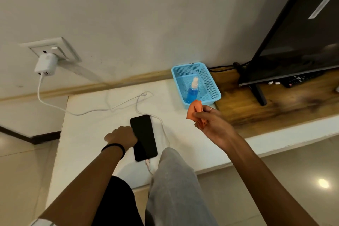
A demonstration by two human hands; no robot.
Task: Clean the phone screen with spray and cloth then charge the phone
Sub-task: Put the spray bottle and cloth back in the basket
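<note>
A black phone (pixel 145 137) lies screen up on the white ledge (pixel 88 134), with a white cable (pixel 102 109) plugged into its near end. My left hand (pixel 122 136) grips the phone's left edge. My right hand (pixel 211 123) holds a crumpled orange cloth (pixel 194 111) just in front of the blue basket (pixel 213 86). A blue spray bottle (pixel 192 92) with a white nozzle stands inside that basket. The cable runs back to a white charger (pixel 45 65) in the wall socket.
A large dark TV (pixel 302 42) stands on the wooden shelf (pixel 266 104) at the right, with a remote (pixel 300 79) under it. My knee in grey trousers (pixel 172 180) rests against the ledge's front edge. Tiled floor lies on both sides.
</note>
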